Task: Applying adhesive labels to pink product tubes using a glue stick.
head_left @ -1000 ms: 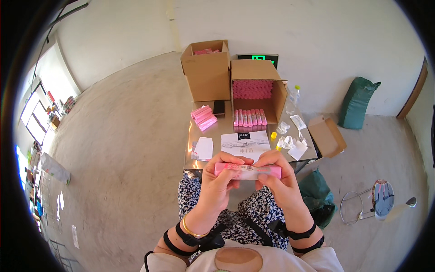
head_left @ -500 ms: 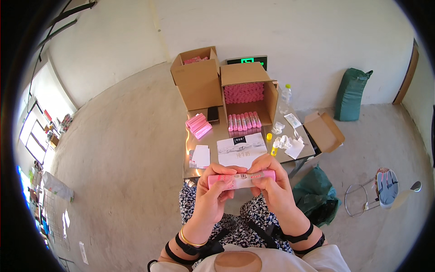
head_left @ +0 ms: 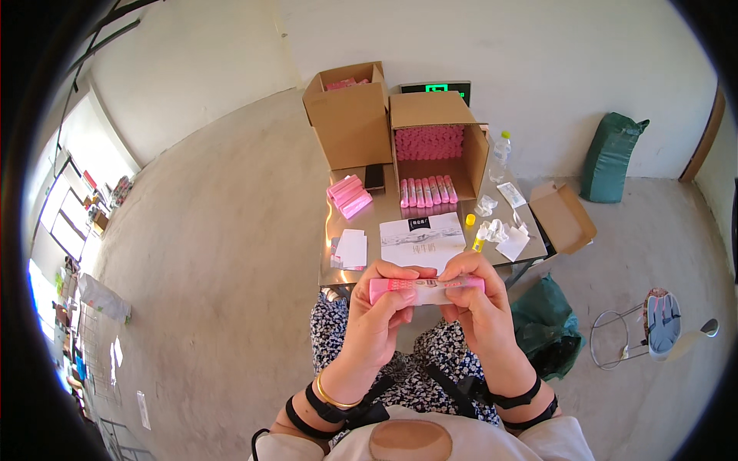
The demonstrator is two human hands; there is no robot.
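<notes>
Between my two hands lies a pink tube [head_left: 427, 293] with a pale printed label around its middle, held level above the table's near edge. My left hand [head_left: 380, 311] grips its left part, thumb in front and fingers behind. At the right part, my right hand [head_left: 483, 301] is closed the same way, its thumb pressing on the label. Just beyond is a white printed sheet or flat carton [head_left: 421, 240]. White label cards [head_left: 352, 250] lie to its left, and a yellow glue stick [head_left: 479, 243] to its right with a yellow cap [head_left: 470, 220] apart from it.
Several pink tubes [head_left: 428, 192] stand in a row before an open carton [head_left: 440, 107] packed with pink ones. Loose pink tubes [head_left: 350, 198], a black phone [head_left: 374, 177], a second carton [head_left: 350, 131], crumpled tissue [head_left: 493, 230] and a clear bottle [head_left: 500, 157] share the metal table [head_left: 369, 219].
The view has shifted, so the table sits a little higher and to the right. Both hands still hold the tube, which appears slightly turned about its length.
</notes>
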